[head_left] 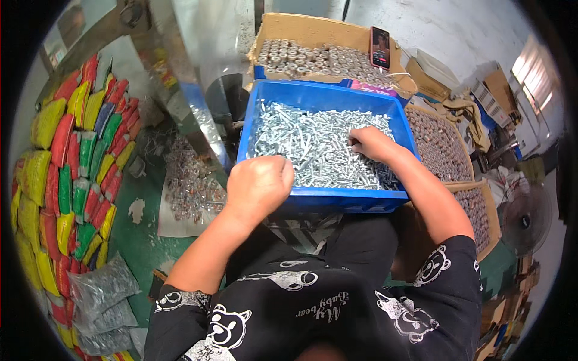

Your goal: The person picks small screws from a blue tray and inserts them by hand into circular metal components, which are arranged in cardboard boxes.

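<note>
In front of me a blue plastic bin (328,194) holds a thick layer of small silver metal pieces (319,135) that look like screws or bolts. My left hand (260,183) is closed in a fist over the bin's near left corner; whatever it may hold is hidden. Inside the bin, toward the right, my right hand (370,143) has its fingers curled and pressed together just at the surface of the metal pieces. Anything between those fingertips is too small to make out.
Behind the bin stands a cardboard box (313,25) of small round parts, a phone (380,48) leaning at its right. More boxes of round parts (439,144) line the right, near a fan (525,216). Colourful sacks (72,168) and clear bags (105,289) are stacked left.
</note>
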Available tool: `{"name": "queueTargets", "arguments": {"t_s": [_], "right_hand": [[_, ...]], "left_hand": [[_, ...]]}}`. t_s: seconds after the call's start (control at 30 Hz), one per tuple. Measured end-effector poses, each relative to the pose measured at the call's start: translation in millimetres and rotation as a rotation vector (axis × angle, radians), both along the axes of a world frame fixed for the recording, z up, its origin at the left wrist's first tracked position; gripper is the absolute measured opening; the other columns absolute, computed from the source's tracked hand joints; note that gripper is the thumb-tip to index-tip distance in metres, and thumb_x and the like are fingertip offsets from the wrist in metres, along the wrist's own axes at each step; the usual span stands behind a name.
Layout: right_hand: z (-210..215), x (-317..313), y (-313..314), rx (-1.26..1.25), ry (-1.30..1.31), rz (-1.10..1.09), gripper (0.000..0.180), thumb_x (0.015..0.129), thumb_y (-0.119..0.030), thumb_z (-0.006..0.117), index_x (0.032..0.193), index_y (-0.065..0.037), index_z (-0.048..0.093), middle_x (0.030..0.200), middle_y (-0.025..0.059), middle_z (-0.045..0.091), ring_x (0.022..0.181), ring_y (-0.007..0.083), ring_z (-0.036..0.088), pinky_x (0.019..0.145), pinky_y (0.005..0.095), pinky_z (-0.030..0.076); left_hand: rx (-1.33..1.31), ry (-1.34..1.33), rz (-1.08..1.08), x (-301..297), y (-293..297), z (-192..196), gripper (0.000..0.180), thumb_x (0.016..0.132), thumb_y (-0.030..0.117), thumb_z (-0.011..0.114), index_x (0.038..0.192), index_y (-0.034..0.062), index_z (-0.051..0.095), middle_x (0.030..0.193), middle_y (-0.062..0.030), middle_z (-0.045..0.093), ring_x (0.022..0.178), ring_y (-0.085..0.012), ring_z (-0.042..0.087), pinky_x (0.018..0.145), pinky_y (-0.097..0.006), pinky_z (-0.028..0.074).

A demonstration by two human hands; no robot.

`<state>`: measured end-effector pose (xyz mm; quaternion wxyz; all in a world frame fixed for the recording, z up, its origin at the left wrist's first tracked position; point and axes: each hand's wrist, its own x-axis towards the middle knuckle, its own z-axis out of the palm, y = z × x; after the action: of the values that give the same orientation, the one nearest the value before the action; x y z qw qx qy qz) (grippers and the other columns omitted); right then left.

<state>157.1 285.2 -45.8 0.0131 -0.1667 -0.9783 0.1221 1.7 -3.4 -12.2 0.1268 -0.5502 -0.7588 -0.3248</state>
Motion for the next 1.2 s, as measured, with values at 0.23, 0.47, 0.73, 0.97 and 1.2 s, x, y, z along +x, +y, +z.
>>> {"name": "queueTargets", "arguments": {"t_s": [0.23, 0.47, 0.73, 0.97, 1.2], "right_hand": [[21.6, 0.8, 7.2, -0.782, 0.258, -0.409, 0.011, 0.084, -0.01, 0.066, 0.092, -0.003, 0.064, 0.069, -0.001, 0.056, 0.057, 0.0083, 0.049, 0.052, 0.0251, 0.041], [45.9, -25.1, -4.9, -1.579, 0.492, -0.413, 0.015, 0.092, -0.017, 0.062, 0.094, -0.003, 0.057, 0.078, 0.003, 0.051, 0.064, 0.0066, 0.044, 0.044, 0.0176, 0.032], [4.3, -147.7, -7.8, 0.303, 0.109, 0.111, 0.016, 0.079, -0.011, 0.059, 0.088, -0.001, 0.068, 0.086, 0.0227, 0.067, 0.082, 0.0365, 0.066, 0.074, 0.0444, 0.051], [3.9, -164.3, -23.5, 0.287, -0.07, 0.148, 0.019, 0.083, -0.019, 0.061, 0.098, -0.008, 0.064, 0.083, 0.0202, 0.065, 0.081, 0.0391, 0.063, 0.072, 0.0474, 0.049], [-12.9, -161.6, -5.5, 0.159, 0.067, 0.104, 0.019, 0.082, -0.019, 0.065, 0.097, -0.009, 0.066, 0.087, 0.0179, 0.066, 0.082, 0.0374, 0.063, 0.072, 0.0447, 0.05]], "left_hand": [[0.077, -0.084, -0.089, -8.6, -5.6, -5.1, 0.03, 0.084, 0.022, 0.059, 0.06, 0.0048, 0.059, 0.062, -0.0144, 0.061, 0.059, -0.0344, 0.061, 0.055, -0.045, 0.049], [0.055, -0.095, -0.122, -14.4, -7.0, -9.7, 0.03, 0.083, 0.022, 0.058, 0.059, 0.0045, 0.061, 0.06, -0.0157, 0.06, 0.057, -0.0346, 0.061, 0.055, -0.046, 0.05], [0.073, -0.094, -0.126, -11.0, -4.9, -4.2, 0.031, 0.083, 0.023, 0.057, 0.059, 0.0046, 0.062, 0.06, -0.0162, 0.061, 0.057, -0.0346, 0.062, 0.057, -0.046, 0.05], [-0.021, -0.065, -0.093, -13.6, -8.6, -7.9, 0.032, 0.084, 0.025, 0.057, 0.06, 0.0048, 0.063, 0.063, -0.0163, 0.063, 0.059, -0.0338, 0.063, 0.058, -0.045, 0.051], [0.025, -0.011, -0.078, -8.1, -4.7, -0.7, 0.032, 0.082, 0.022, 0.055, 0.057, 0.0034, 0.064, 0.059, -0.0157, 0.062, 0.056, -0.0317, 0.063, 0.056, -0.042, 0.052]]}}
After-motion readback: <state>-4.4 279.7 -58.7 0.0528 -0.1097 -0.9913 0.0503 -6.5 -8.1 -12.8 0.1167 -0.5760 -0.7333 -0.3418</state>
